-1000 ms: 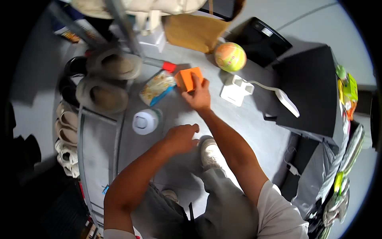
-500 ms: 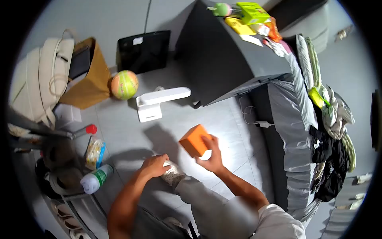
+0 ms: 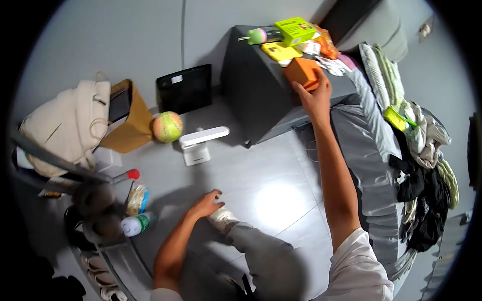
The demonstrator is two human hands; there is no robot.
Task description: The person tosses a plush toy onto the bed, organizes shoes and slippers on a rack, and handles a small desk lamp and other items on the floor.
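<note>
An orange box (image 3: 300, 71) is in the grasp of my right hand (image 3: 317, 96), held at the top of the dark grey cabinet (image 3: 261, 90). Whether the box rests on the surface or hovers just over it, I cannot tell. Beside it lie a yellow flat item (image 3: 281, 51), a lime-green box (image 3: 295, 31) and a pink-and-green bottle (image 3: 258, 36). Low over the floor, my left hand (image 3: 206, 204) has its fingers apart and nothing in them. It is close to the white shoe (image 3: 222, 219) on my foot.
A white desk lamp (image 3: 201, 138) stands on the floor near a patterned ball (image 3: 167, 126). Left are a brown paper bag (image 3: 131, 120), a beige backpack (image 3: 68, 125), a bottle (image 3: 135, 224) and a shoe rack (image 3: 118, 253). Clothes (image 3: 427, 200) lie along the bed (image 3: 369, 190) at right.
My right hand has carried the orange box up and away from above the floor to the cabinet top. My left hand stays near the shoe. The whole view has shifted slightly.
</note>
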